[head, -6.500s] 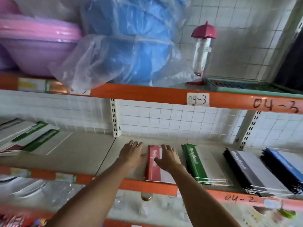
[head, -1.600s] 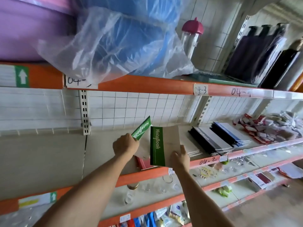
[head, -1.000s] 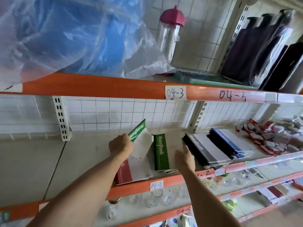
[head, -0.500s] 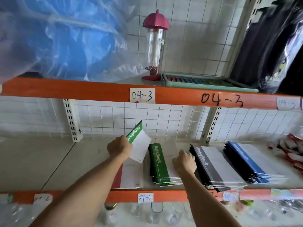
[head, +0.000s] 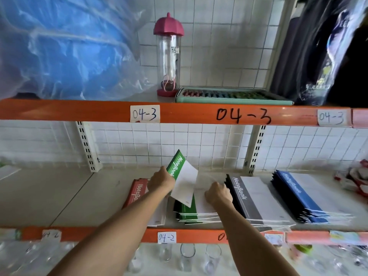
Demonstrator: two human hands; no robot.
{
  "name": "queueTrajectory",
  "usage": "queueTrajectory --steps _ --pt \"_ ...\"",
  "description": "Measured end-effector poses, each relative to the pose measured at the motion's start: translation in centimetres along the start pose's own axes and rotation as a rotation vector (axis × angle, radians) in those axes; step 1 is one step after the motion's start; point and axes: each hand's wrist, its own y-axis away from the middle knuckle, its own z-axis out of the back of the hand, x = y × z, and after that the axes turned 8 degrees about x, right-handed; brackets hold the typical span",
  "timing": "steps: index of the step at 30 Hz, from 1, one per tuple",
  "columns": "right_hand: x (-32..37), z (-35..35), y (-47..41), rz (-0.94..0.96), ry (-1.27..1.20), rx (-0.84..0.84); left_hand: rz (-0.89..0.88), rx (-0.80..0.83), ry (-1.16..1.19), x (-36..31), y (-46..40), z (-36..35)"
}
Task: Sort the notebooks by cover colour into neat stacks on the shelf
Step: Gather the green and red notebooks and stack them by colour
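My left hand (head: 161, 181) grips a green-spined notebook (head: 182, 182) and holds it tilted above the shelf (head: 59, 196). Under it lies the green stack (head: 186, 213), with the red-spined notebooks (head: 137, 191) just left of it. My right hand (head: 218, 194) rests with curled fingers on the green stack's right side, against the black stack (head: 253, 198). A blue stack (head: 298, 196) lies further right.
An orange shelf rail (head: 95, 234) labelled 04-2 runs along the front. Above, the 04-3 shelf carries a pink-capped clear bottle (head: 168, 54), a teal tray (head: 233, 95) and blue goods in plastic (head: 65, 46). Glasses (head: 188, 255) stand on the shelf below. Red packets (head: 358, 180) lie far right.
My right hand set a green notebook on the green stack and stays at its right side. My left hand keeps its green notebook raised. The camera swung to face the shelf squarely.
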Motion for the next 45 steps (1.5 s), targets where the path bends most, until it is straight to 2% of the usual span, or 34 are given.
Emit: queueTrajectory --steps 4,8,10,16,18,22,25,28,32,45 --pt "-0.7 0.4 -0.1 0.029 -0.049 0.008 0.046 0.100 -0.002 -1.9 0.8 -2.1" --pt "-0.9 0.6 0.0 0.095 -0.057 0.013 0.008 0.156 -0.373 -2.0 1.3 -4.1" --pt "-0.9 0.5 0.2 0.139 -0.050 -0.005 -0.035 0.180 -0.467 -1.7 1.5 -5.3" --pt "-0.8 -0.1 0.8 0.215 0.011 -0.003 -0.105 0.084 -0.457 -0.5 1.0 -6.7" --pt "-0.5 -0.3 1.0 0.232 0.016 -0.002 -0.175 0.079 -0.491 -0.3 1.2 -6.2" --pt "1.4 -1.0 1.8 0.281 0.016 0.029 -0.266 0.065 -0.373 1.4 0.3 -4.6" --pt "3.8 -1.5 2.1 0.317 0.034 0.067 -0.308 0.009 -0.377 3.3 -1.1 -2.5" --pt "7.2 -2.5 2.5 0.352 0.029 0.067 -0.364 -0.059 -0.418 6.6 -1.6 0.2" --pt "13.6 -5.1 4.7 0.411 0.049 0.071 -0.372 -0.068 -0.392 13.0 -2.7 4.9" --pt "35.9 -17.8 13.1 0.541 0.087 0.145 -0.239 -0.084 -0.440 37.2 -4.3 19.3"
